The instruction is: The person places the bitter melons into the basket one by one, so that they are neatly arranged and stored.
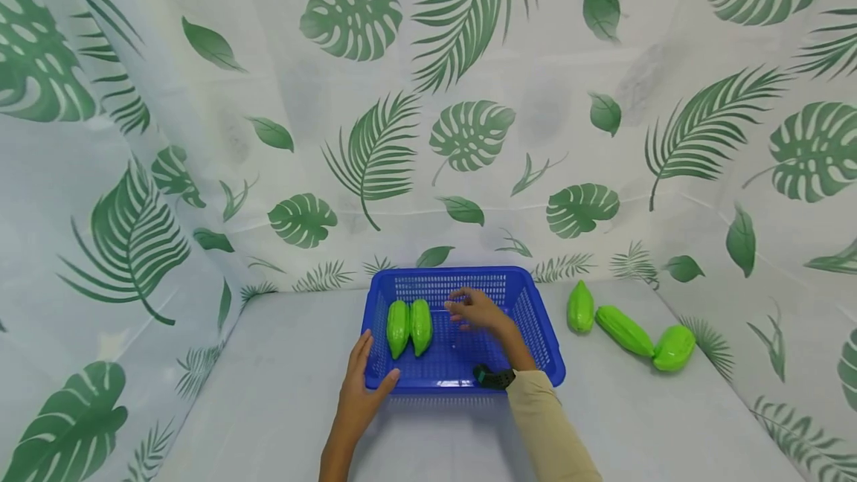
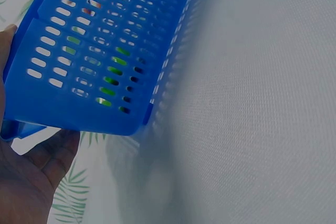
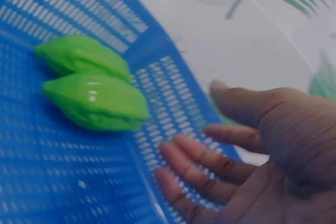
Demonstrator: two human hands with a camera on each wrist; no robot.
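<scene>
Two bright green, ribbed, glossy fruits (image 1: 409, 327) with pointed ends lie side by side in the left half of a blue plastic basket (image 1: 462, 385). My left hand (image 1: 358, 400) is at the basket's front left corner, thumb and fingers spread apart along the rim. From the left wrist, that hand (image 2: 37, 177) shows against the outside of the slotted corner. My right hand (image 1: 478, 311) hovers over the basket to the right of the fruits, loosely bent and holding nothing. In the right wrist view, the fingers (image 3: 194, 166) are parted, with the two fruits (image 3: 97, 98) beyond them.
To the right of the basket, three more green fruits lie on the white table (image 1: 268, 407): one upright in view (image 1: 580, 307), a longer one (image 1: 624, 330) and a rounder one (image 1: 674, 348) touching it. A leaf-patterned sheet (image 1: 415, 169) hangs close behind the basket.
</scene>
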